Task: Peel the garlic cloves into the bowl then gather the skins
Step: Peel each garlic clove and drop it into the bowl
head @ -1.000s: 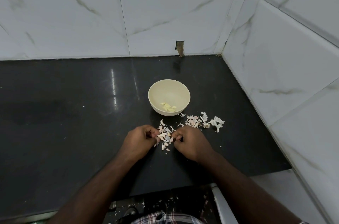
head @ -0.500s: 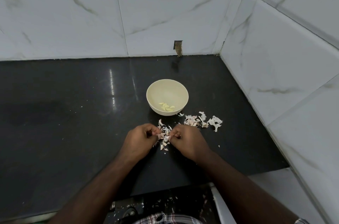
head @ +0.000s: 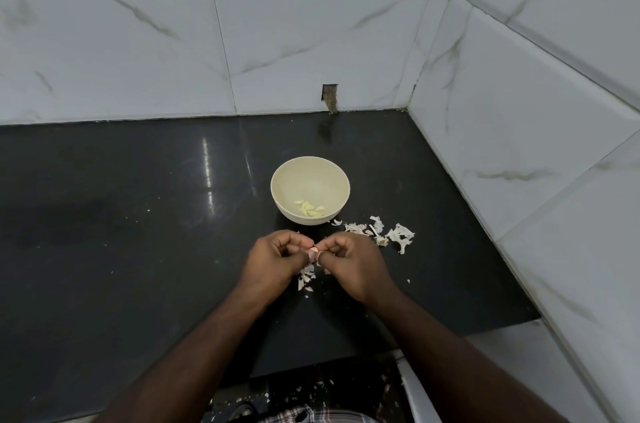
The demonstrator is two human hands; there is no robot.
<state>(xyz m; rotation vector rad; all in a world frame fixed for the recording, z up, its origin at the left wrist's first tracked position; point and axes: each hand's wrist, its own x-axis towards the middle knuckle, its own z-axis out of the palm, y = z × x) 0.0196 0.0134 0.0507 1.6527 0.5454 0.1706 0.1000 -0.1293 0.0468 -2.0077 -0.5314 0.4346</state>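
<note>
A black polished counter (head: 104,214) fills the left of the view, with a few tiny white flecks scattered on it and a streak of light reflected near its middle. Pale marbled wall tiles (head: 138,41) rise behind it.

Near the centre, the left hand (head: 273,258) is held just above the counter with its fingers curled, the thumb and fingertips pinching a garlic clove (head: 312,253) whose pinkish skin is partly on. The right hand (head: 353,263) meets it from the other side, fingers curled too, and pinches the same clove, so that the two hands touch at the clove. Directly below them a small heap of loose skins (head: 306,278) lies on the counter.

Beyond the hands stands a cream bowl (head: 309,169), upright, with several peeled cloves (head: 310,209) lying at its bottom. Just to the right of the bowl's base a second, larger scatter of white and pinkish skins (head: 381,233) rests on the counter, apart from the bowl.

At the back wall, a small dark cut-out (head: 330,97) shows in the tile. On the right a tiled side wall (head: 536,110) closes the corner. More skin scraps (head: 311,388) lie on the floor below the counter's front edge.
</note>
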